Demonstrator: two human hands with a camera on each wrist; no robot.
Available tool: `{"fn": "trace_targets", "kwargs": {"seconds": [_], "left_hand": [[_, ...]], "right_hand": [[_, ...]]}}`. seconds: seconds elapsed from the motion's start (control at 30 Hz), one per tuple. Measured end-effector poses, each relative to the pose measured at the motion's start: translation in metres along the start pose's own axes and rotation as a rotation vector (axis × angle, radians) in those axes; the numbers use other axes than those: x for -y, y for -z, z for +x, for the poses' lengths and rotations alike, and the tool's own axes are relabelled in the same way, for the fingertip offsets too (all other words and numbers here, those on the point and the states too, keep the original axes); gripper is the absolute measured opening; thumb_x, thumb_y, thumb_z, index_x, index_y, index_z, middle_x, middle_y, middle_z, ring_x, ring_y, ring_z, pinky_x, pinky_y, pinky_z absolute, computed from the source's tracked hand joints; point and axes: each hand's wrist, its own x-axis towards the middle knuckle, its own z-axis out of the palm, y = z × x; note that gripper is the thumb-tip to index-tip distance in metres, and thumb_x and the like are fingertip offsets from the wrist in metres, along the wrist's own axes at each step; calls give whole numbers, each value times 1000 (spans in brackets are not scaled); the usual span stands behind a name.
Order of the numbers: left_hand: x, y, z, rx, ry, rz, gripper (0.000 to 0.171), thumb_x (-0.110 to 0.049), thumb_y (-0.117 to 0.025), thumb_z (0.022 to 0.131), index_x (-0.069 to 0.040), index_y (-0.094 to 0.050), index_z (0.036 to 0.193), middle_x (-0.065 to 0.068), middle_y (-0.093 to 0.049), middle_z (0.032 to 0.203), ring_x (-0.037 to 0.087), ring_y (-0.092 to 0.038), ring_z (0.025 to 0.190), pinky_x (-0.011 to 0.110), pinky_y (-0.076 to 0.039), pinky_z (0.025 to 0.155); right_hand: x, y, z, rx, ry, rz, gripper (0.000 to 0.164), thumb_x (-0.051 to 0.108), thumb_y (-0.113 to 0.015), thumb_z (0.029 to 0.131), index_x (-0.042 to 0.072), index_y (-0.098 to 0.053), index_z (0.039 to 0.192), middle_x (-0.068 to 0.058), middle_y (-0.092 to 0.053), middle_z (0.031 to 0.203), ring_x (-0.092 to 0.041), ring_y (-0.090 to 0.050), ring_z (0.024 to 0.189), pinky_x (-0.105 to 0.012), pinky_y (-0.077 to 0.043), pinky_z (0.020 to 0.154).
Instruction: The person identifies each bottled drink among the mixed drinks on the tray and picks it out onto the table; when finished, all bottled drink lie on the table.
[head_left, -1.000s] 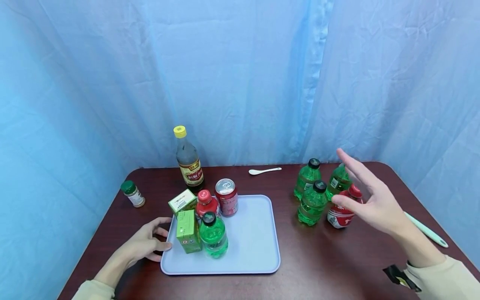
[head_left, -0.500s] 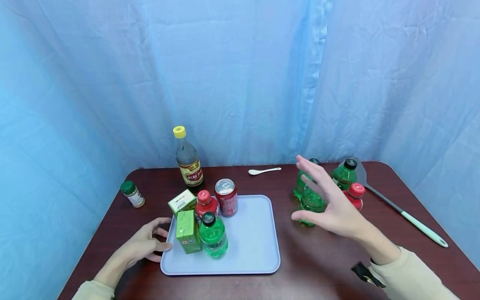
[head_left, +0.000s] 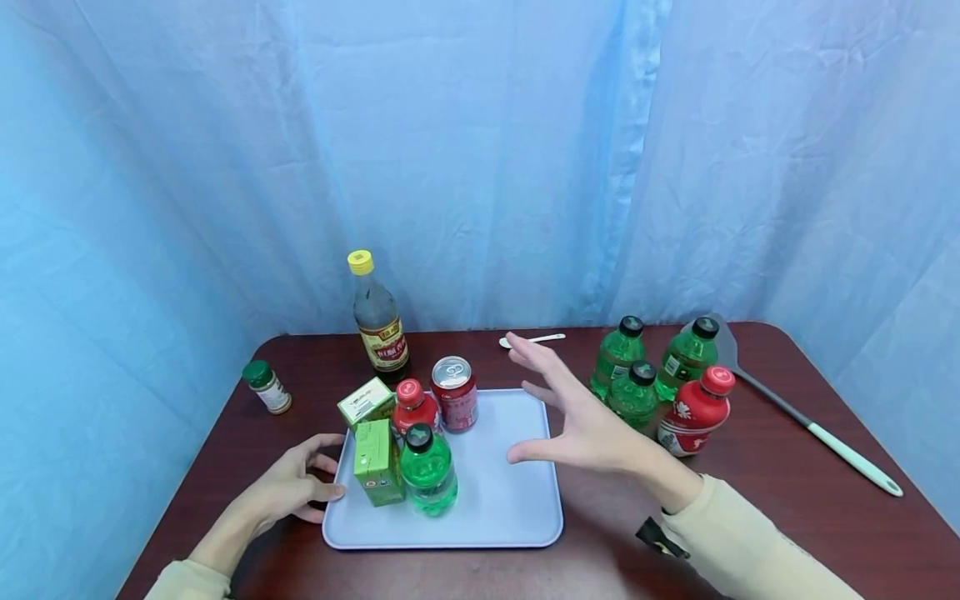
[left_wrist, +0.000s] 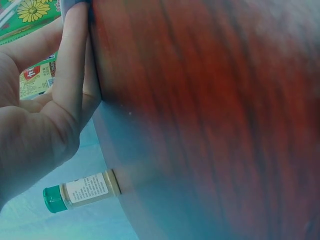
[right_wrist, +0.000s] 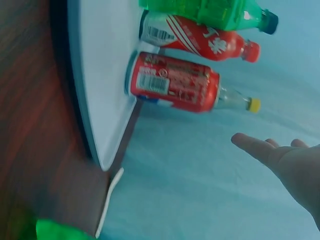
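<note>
My left hand (head_left: 288,483) touches the left rim of a pale lilac tray (head_left: 495,517) with its thumb and fingertips; in the left wrist view its fingers reach straight to the edge. On the tray stand two green drink cartons (head_left: 378,467), a red-capped bottle (head_left: 416,410), a green soda bottle (head_left: 429,471) and a red drink can (head_left: 454,404). My right hand (head_left: 577,421) hovers over the tray's right side, thumb and fingers spread wide, holding nothing. In the right wrist view the can (right_wrist: 172,82) is apart from the hand (right_wrist: 290,162).
Several green soda bottles (head_left: 617,358) and a red bottle (head_left: 693,412) stand on the right. Beyond them lies a spatula (head_left: 810,425). A white spoon (head_left: 543,338) and a yellow-capped dark bottle (head_left: 380,329) are behind the tray. A green-lidded spice jar (head_left: 267,387) stands left.
My right hand has moved left, from beside the red bottle on the right, across the green soda bottles to above the tray's right side. The left hand stays at the tray's edge.
</note>
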Motion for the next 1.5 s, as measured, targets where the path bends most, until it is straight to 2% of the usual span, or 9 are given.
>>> {"fn": "trace_targets", "kwargs": {"seconds": [0.13, 0.3, 0.57, 0.7, 0.87, 1.07, 1.2, 1.37, 1.5], "left_hand": [[0, 0, 0, 0, 4, -1, 81, 4, -76, 84, -3, -33, 152, 21, -50, 114, 28, -61, 90, 49, -61, 64], [2, -1, 0, -8, 16, 1, 81, 4, -76, 83, -4, -34, 152, 21, -51, 115, 29, -61, 91, 49, -61, 64], [2, -2, 0, -12, 14, -5, 82, 5, -76, 83, -4, -34, 153, 20, -51, 114, 29, -61, 89, 49, -61, 63], [2, -2, 0, -13, 10, -9, 82, 6, -76, 82, -4, -34, 153, 21, -50, 114, 29, -61, 89, 49, -61, 63], [1, -2, 0, -7, 5, -4, 82, 5, -76, 83, -4, -34, 153, 21, -51, 114, 29, -61, 89, 49, -61, 63], [0, -1, 0, 5, -1, -17, 82, 5, -76, 82, -3, -34, 152, 22, -51, 113, 30, -62, 89, 49, -61, 62], [0, -1, -1, -7, 3, -25, 80, 6, -76, 82, -4, -36, 151, 21, -51, 112, 30, -62, 88, 49, -61, 62], [1, -1, -1, 0, -12, -15, 81, 6, -75, 83, -3, -34, 152, 22, -51, 113, 30, -62, 88, 50, -61, 62], [1, -1, -1, 3, -8, -19, 81, 6, -75, 83, -3, -34, 152, 22, -51, 113, 30, -62, 89, 50, -61, 62]], "right_hand": [[-9, -11, 11, 28, -23, 33, 107, 18, -91, 78, 24, -24, 162, 5, -27, 163, -25, -32, 147, -50, -40, 111], [-23, -25, 25, 67, -38, 94, 85, 16, -84, 86, 18, -38, 157, -3, -40, 158, -27, -44, 141, -50, -45, 107], [-40, -49, 43, 108, -66, 252, 72, 11, -74, 94, 19, -39, 156, -8, -48, 152, -32, -48, 137, -54, -47, 104], [-44, -61, 49, 124, -87, 272, 65, 12, -68, 98, 22, -40, 156, -6, -50, 151, -27, -49, 137, -53, -45, 106], [-44, -72, 55, 154, -132, 248, 61, 17, -65, 101, 19, -39, 156, 2, -51, 150, -16, -47, 138, -43, -46, 107], [-41, -80, 63, 171, -144, 199, 61, 16, -64, 102, 14, -38, 157, -1, -51, 149, -13, -48, 135, -34, -49, 103], [-40, -86, 68, 163, -135, 157, 59, 15, -65, 101, 15, -41, 155, 0, -54, 145, -11, -53, 129, -35, -51, 100], [-40, -93, 75, 120, -114, 66, 56, 16, -69, 98, 18, -48, 150, 4, -60, 136, -10, -58, 109, -37, -55, 88], [-40, -95, 75, 89, -102, 40, 52, 14, -73, 95, 14, -54, 143, 4, -64, 128, -11, -58, 101, -39, -55, 83]]}}
